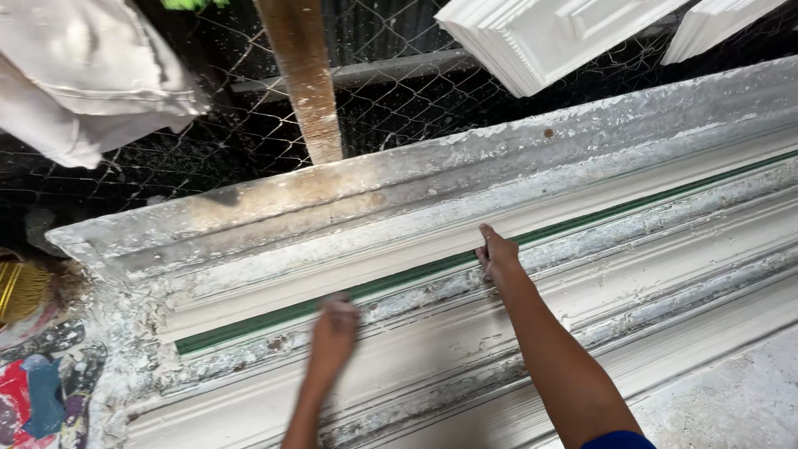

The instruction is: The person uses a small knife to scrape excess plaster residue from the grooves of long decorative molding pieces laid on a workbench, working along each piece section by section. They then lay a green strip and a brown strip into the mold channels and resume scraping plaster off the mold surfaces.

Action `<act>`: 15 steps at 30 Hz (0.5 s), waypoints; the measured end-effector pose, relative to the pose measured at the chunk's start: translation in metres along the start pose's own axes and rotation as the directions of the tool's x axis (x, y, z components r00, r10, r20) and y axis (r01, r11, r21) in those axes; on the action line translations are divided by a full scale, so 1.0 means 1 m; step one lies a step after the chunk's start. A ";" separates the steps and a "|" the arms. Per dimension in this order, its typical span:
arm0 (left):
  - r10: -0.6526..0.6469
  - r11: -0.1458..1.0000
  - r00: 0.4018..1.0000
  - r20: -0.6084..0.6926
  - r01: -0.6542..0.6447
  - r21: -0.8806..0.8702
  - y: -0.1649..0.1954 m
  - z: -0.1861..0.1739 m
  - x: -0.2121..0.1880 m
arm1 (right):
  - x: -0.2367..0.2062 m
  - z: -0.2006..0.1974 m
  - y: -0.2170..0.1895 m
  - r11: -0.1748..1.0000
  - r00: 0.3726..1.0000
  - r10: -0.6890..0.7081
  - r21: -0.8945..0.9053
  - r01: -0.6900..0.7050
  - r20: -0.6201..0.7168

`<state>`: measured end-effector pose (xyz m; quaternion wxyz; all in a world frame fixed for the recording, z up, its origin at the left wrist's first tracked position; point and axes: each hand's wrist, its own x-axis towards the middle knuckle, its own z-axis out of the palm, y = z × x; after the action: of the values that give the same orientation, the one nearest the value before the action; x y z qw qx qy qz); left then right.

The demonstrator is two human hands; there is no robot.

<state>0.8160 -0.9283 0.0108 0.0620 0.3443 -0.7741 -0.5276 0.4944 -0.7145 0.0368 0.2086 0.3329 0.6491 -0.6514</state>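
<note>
- The right hand presses flat, fingers together, on the edge of a long white plaster cornice strip lying in its mould; it grips nothing.
- The left hand, blurred, rests lower on the same strip near the green band that runs along it; whether its fingers are spread or curled cannot be told.
- The two hands sit apart along the strip, right arm reaching farther up.
- The strip lies in a long, plaster-crusted cornice mould that slants across the view.
- Behind the mould, a worn wooden post stands against chain-link fencing.
- Finished white cornice pieces lean at upper right; pale cloth sacks hang at upper left.
- Coloured rags lie at lower left.
</note>
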 end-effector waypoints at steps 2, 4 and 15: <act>-0.098 0.895 0.925 0.367 0.243 -0.373 0.028 0.072 0.004 | 0.008 -0.005 0.004 1.000 0.999 -0.002 0.008 0.001 0.042; -0.160 0.647 0.843 0.514 0.483 -0.590 0.055 0.124 0.018 | 0.012 -0.011 0.009 1.000 0.996 0.015 0.013 -0.016 0.085; -0.618 0.409 0.786 0.021 0.344 -0.845 0.110 0.232 0.080 | 0.146 -0.186 -0.087 0.996 0.730 0.070 -0.012 -0.084 0.679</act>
<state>0.5971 -0.7740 -0.0171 0.1710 0.5600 -0.2879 -0.7578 0.3623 -0.5022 0.0074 0.4545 0.1009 0.5075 -0.7250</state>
